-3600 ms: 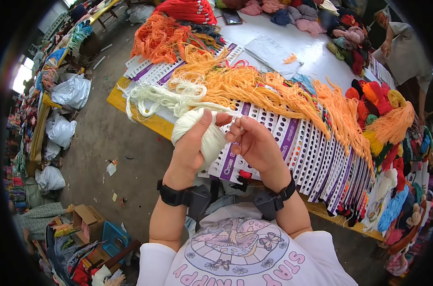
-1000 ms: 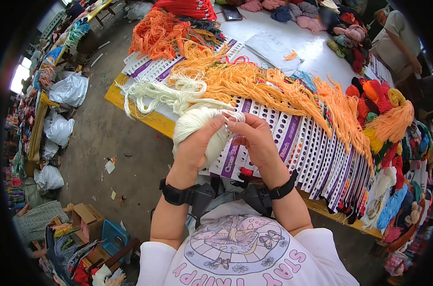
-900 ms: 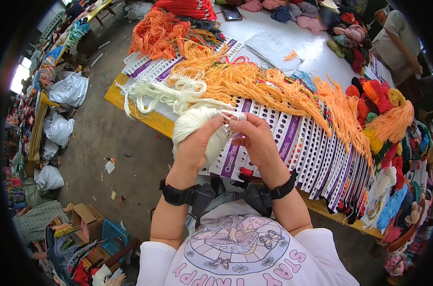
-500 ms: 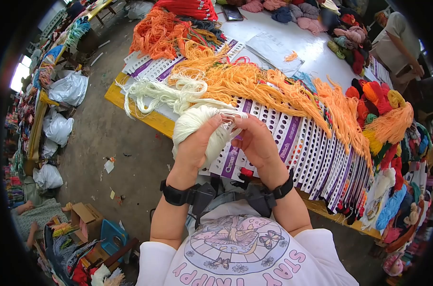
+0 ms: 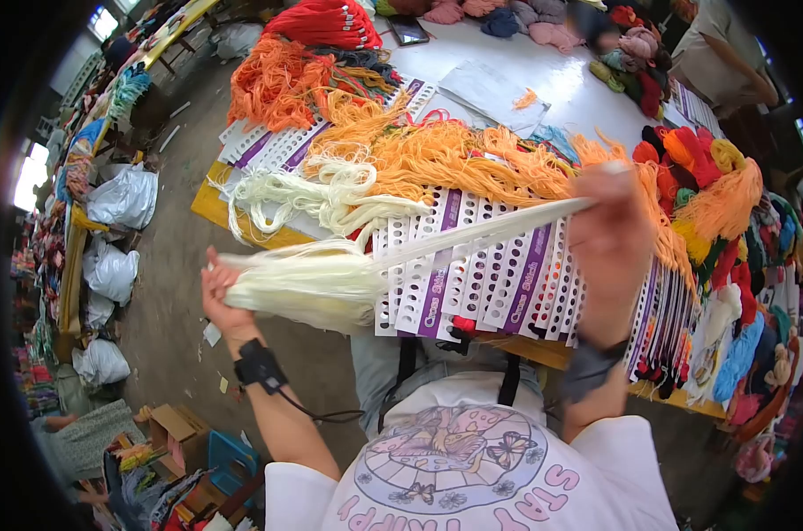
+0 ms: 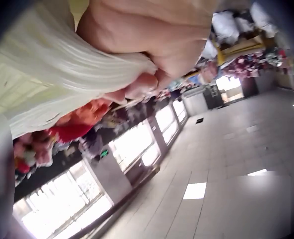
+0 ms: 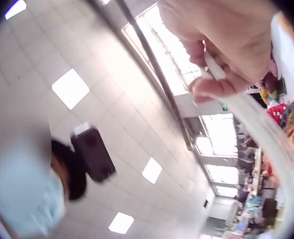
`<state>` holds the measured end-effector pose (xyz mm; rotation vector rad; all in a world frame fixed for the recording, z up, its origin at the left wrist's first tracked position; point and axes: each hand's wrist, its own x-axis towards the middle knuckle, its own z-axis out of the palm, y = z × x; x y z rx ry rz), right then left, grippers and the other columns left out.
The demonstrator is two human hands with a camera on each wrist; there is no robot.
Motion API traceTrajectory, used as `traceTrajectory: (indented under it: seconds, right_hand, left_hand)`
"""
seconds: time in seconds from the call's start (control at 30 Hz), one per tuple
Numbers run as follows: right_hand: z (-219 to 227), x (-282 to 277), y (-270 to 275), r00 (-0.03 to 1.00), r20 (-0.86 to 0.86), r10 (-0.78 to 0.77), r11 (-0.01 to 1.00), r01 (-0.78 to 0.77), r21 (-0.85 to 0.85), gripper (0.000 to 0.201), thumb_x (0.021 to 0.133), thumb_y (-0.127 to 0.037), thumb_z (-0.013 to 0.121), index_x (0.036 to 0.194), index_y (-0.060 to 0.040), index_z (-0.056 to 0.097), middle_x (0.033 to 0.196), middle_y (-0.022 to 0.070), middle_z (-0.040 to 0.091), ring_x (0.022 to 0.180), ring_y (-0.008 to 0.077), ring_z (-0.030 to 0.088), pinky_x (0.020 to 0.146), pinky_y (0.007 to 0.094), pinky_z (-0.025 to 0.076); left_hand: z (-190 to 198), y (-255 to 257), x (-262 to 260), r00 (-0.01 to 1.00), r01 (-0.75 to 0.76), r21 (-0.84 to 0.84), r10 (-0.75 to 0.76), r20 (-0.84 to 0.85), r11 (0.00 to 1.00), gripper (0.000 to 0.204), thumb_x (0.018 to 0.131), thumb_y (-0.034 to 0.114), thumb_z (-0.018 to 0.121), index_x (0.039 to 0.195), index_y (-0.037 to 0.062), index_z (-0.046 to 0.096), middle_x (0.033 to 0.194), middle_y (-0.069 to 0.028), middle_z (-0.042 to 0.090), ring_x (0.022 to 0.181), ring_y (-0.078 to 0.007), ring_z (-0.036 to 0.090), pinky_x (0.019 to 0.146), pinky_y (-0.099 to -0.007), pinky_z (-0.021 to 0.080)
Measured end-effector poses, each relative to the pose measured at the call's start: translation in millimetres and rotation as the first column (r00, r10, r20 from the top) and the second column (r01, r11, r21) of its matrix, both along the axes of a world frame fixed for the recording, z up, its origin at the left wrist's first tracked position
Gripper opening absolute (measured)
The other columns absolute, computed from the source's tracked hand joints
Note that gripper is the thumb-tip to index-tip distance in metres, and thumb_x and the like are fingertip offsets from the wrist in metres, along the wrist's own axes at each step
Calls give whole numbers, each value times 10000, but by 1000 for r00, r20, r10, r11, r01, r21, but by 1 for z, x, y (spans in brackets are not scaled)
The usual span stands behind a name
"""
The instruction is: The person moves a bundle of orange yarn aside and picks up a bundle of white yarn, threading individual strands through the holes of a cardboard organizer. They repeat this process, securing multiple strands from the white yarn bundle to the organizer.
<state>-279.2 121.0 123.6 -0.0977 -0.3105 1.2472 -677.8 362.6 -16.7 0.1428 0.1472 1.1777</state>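
A cream-white yarn skein [image 5: 304, 283] is stretched lengthwise in front of the body, over the front of the table. My left hand [image 5: 229, 296] grips its left end, and in the left wrist view the curled fingers [image 6: 142, 84] hook through the loops. To the right, my right hand [image 5: 609, 248], blurred, holds a thin bundle of strands [image 5: 499, 226] drawn out from the skein. The right wrist view shows that bundle running out of the curled right fingers [image 7: 219, 87]. Just behind lies a loose heap of similar cream yarn [image 5: 317, 195].
Punched white cards with purple "Cross Stitch" strips [image 5: 441, 265] overlap along the table edge. Orange thread [image 5: 454, 164] lies across them, with red bundles [image 5: 322, 25] at the back left. A phone [image 5: 408, 31] rests on the white tabletop [image 5: 499, 62]. Another person [image 5: 724, 57] stands far right.
Both hands were close together at the balled skein. They have swung apart, left hand leftward and right hand rightward, pulling the skein out long with a thin bundle between.
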Motion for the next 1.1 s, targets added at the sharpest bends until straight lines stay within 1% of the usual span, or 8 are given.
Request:
traceTrajectory:
  seconds: [0.17, 0.2, 0.27, 0.37, 0.47, 0.77, 0.93, 1.1]
  right_hand:
    - [40, 223, -129, 764, 376, -524, 711, 636, -301, 124, 800, 22, 428, 704, -39, 380, 589, 4, 324, 500, 107, 305, 463, 219, 328]
    - [44, 247, -161, 152, 900, -409, 237, 970, -56, 126, 790, 35, 426, 703, -42, 377, 584, 1, 317, 502, 108, 313, 516, 225, 380]
    - [59, 244, -179, -484, 862, 153, -49, 867, 496, 86, 787, 22, 440, 741, -40, 401, 612, 3, 347, 527, 106, 352, 580, 221, 438]
    - [84, 185, -133, -574, 798, 186, 80, 818, 570, 60, 810, -57, 487, 861, -26, 480, 710, 15, 460, 594, 97, 445, 613, 192, 456]
    - [22, 189, -74, 231, 939, -255, 611, 791, -29, 297, 893, -193, 458, 1149, -45, 472, 896, 31, 546, 749, 98, 555, 587, 185, 441]
    - [-74, -1, 53, 739, 552, 386, 834, -24, -551, 409, 889, -449, 410, 1054, -89, 509, 659, -65, 432, 469, -4, 335, 374, 148, 287]
    - [-64, 2, 51, 764, 475, 436, 807, -99, -582, 199, 835, -150, 558, 1018, -78, 528, 736, -28, 548, 492, 15, 399, 420, 171, 324]
    - [-61, -14, 57, -81, 946, 315, 740, 645, -191, 121, 780, -110, 590, 856, -16, 582, 695, 77, 594, 632, 157, 578, 569, 297, 438]
  left_hand:
    - [-48, 50, -161, 942, -299, -230, 248, -224, 926, 304, 876, 133, 420, 1136, -23, 441, 560, 59, 344, 445, -40, 328, 489, -184, 337]
    - [-34, 47, -164, 891, -421, -224, 353, -286, 879, 340, 879, 176, 442, 1161, -15, 429, 554, 60, 325, 436, -42, 323, 484, -187, 333]
    - [3, 37, -147, 830, -461, -62, 406, -382, 885, 306, 873, 210, 471, 1105, 10, 455, 561, 60, 325, 442, -42, 326, 481, -189, 330]
    - [61, 7, -56, 999, -20, 294, 9, 39, 956, 210, 860, 262, 517, 920, 63, 491, 584, 57, 340, 459, -54, 339, 480, -199, 329]
    - [81, -37, 80, 930, 286, 340, -174, -324, 896, 174, 824, 249, 559, 791, 93, 490, 631, 30, 405, 566, -92, 424, 497, -242, 361]
    - [48, -90, 266, 486, 771, 173, -390, -782, 613, 134, 813, 200, 597, 850, 72, 585, 749, 25, 576, 629, -36, 475, 527, -167, 333]
    - [53, -87, 267, 488, 739, 126, -398, -777, 661, 114, 796, 187, 607, 833, 81, 588, 680, 49, 519, 589, -25, 426, 520, -169, 320]
    - [46, -93, 266, 554, 637, 219, -242, -797, 739, 55, 791, 133, 572, 788, 78, 566, 673, 53, 503, 560, -33, 421, 511, -180, 328]
